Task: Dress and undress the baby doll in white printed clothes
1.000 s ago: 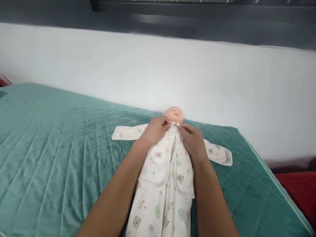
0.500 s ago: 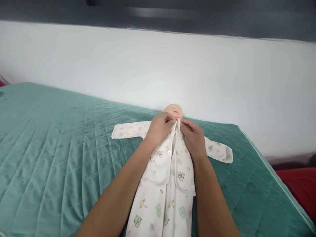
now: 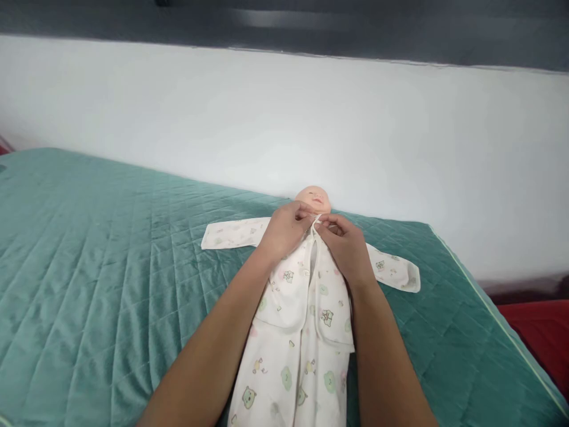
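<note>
A baby doll (image 3: 315, 197) lies on its back, its head showing above the collar. It wears a white baby jacket (image 3: 284, 296) printed with green bears, both sleeves spread outward. Matching pants (image 3: 271, 379) cover the lower part. My left hand (image 3: 288, 228) pinches the jacket's collar edge on the left side, just under the doll's chin. Opposite it, my right hand (image 3: 342, 240) pinches the other collar edge, and the two edges meet between my fingertips. Lower down, the jacket front hangs apart. The fastening at the neck is mostly hidden by my fingers.
A green quilted cover (image 3: 111, 267) lies under the doll, its piped edge running down the right. A white wall (image 3: 267, 118) rises right behind the doll's head, with a dark band above. Something red (image 3: 540, 332) stands beyond the right edge.
My right hand has shifted slightly left, bringing its collar edge against the left one. My left hand stays almost in place.
</note>
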`<state>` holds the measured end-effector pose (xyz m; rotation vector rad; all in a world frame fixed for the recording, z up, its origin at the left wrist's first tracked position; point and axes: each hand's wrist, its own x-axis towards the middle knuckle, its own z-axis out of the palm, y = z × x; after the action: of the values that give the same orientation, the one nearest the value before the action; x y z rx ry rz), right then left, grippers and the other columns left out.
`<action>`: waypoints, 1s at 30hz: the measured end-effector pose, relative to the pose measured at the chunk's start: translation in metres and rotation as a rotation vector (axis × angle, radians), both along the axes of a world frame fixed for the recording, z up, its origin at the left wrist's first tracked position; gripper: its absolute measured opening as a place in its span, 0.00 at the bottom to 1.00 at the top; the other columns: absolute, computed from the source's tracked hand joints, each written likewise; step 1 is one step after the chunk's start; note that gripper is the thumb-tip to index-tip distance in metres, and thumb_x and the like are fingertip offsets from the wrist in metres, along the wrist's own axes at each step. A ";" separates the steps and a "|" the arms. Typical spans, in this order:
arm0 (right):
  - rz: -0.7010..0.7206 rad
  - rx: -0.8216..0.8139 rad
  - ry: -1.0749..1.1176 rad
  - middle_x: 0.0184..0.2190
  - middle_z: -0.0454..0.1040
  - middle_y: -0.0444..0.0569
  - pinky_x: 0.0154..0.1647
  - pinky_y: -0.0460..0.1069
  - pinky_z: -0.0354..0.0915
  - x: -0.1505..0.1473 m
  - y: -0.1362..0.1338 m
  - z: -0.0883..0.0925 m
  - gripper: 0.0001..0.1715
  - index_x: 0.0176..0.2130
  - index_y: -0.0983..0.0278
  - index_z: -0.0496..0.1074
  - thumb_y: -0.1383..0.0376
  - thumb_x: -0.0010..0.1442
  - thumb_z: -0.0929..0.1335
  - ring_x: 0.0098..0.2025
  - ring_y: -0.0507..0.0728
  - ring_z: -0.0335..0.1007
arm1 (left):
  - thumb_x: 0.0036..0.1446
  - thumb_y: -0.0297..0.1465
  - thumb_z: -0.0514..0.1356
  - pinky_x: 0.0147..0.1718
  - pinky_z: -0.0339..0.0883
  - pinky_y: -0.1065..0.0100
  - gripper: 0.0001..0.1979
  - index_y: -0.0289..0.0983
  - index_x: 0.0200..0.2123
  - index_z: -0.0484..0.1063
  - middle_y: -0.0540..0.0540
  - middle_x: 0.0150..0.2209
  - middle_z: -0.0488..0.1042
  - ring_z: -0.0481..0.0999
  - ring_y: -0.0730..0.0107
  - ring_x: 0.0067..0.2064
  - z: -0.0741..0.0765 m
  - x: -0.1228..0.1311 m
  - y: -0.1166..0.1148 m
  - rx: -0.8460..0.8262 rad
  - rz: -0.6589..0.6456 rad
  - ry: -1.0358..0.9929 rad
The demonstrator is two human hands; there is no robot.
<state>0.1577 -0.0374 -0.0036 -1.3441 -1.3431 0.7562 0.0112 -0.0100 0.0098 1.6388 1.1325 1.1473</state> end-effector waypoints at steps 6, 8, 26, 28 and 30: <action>0.035 -0.053 -0.053 0.31 0.68 0.40 0.26 0.47 0.55 -0.004 -0.005 0.005 0.12 0.38 0.60 0.72 0.58 0.54 0.71 0.25 0.49 0.57 | 0.57 0.37 0.63 0.41 0.68 0.66 0.12 0.38 0.43 0.76 0.46 0.36 0.80 0.78 0.65 0.39 0.000 0.003 -0.005 -0.009 -0.011 0.007; 0.051 -0.074 -0.045 0.33 0.67 0.40 0.26 0.47 0.55 -0.004 -0.006 0.006 0.12 0.39 0.60 0.71 0.59 0.54 0.70 0.26 0.49 0.57 | 0.57 0.34 0.63 0.39 0.68 0.67 0.13 0.38 0.45 0.75 0.47 0.35 0.79 0.78 0.67 0.38 -0.003 0.003 -0.005 -0.028 -0.019 -0.013; 0.154 -0.065 -0.034 0.28 0.65 0.37 0.31 0.47 0.57 -0.003 -0.005 0.000 0.12 0.40 0.59 0.66 0.61 0.56 0.70 0.28 0.49 0.59 | 0.48 0.22 0.62 0.39 0.67 0.67 0.17 0.36 0.43 0.75 0.48 0.34 0.74 0.75 0.71 0.35 -0.002 -0.003 -0.004 -0.244 -0.118 -0.260; 0.159 -0.047 -0.027 0.28 0.65 0.37 0.32 0.47 0.58 -0.002 -0.004 -0.002 0.12 0.40 0.59 0.66 0.61 0.56 0.70 0.29 0.49 0.60 | 0.48 0.21 0.61 0.39 0.67 0.67 0.17 0.36 0.43 0.75 0.48 0.34 0.74 0.75 0.71 0.35 -0.002 -0.003 -0.003 -0.249 -0.124 -0.264; 0.151 -0.050 -0.020 0.28 0.65 0.37 0.32 0.47 0.58 -0.002 -0.003 -0.003 0.12 0.41 0.59 0.67 0.61 0.56 0.70 0.28 0.49 0.60 | 0.49 0.21 0.61 0.39 0.66 0.68 0.16 0.35 0.42 0.75 0.48 0.34 0.74 0.75 0.71 0.36 -0.003 -0.002 -0.002 -0.232 -0.117 -0.242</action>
<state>0.1560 -0.0409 -0.0065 -1.3023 -1.4618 0.8851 0.0092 -0.0115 0.0068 1.3313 0.9621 1.0636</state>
